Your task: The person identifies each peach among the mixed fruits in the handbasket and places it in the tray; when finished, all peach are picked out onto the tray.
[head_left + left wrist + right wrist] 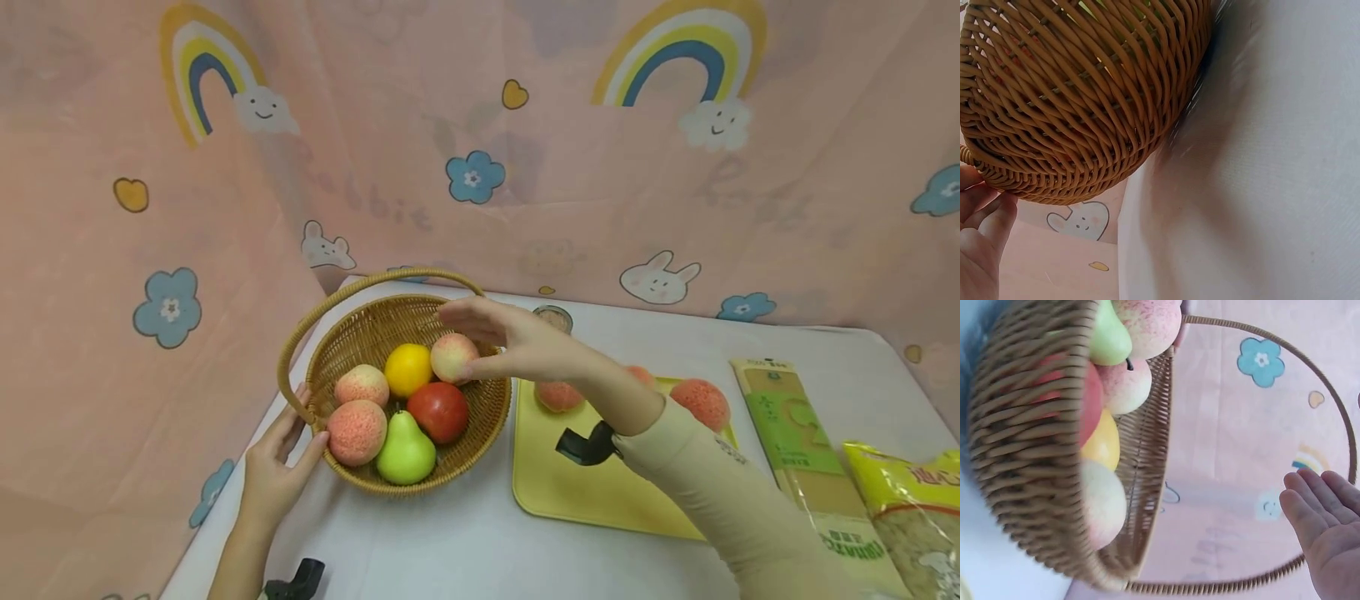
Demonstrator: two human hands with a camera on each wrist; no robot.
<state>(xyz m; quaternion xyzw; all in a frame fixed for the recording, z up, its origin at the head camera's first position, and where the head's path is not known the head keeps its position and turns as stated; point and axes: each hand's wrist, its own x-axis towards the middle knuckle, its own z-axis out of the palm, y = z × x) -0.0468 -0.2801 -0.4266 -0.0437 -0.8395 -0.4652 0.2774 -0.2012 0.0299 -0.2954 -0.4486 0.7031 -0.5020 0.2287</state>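
Note:
A wicker basket [352, 333] with a tall arched handle [296, 333] stands on the white table. Inside lie a green pear [406, 452], a red apple [441, 414], a round yellow fruit [408, 371] and several peaches, one of them under the handle's foot. My left hand [273, 479] grips the left rim by that foot, its fingertips against the weave in the left wrist view. Over the basket's right side hovers my right hand [525, 337], fingers extended, overlapping a pale peach [452, 357] in the head view. The right wrist view shows that palm [1338, 550] bare, apart from the fruit.
Right of the basket lies a yellow tray [547, 492] with several peaches [701, 403], partly behind my right forearm. Farther right are a flat green-labelled packet [783, 417] and a yellow-topped bag [918, 525]. A small round container [553, 317] stands behind the right hand.

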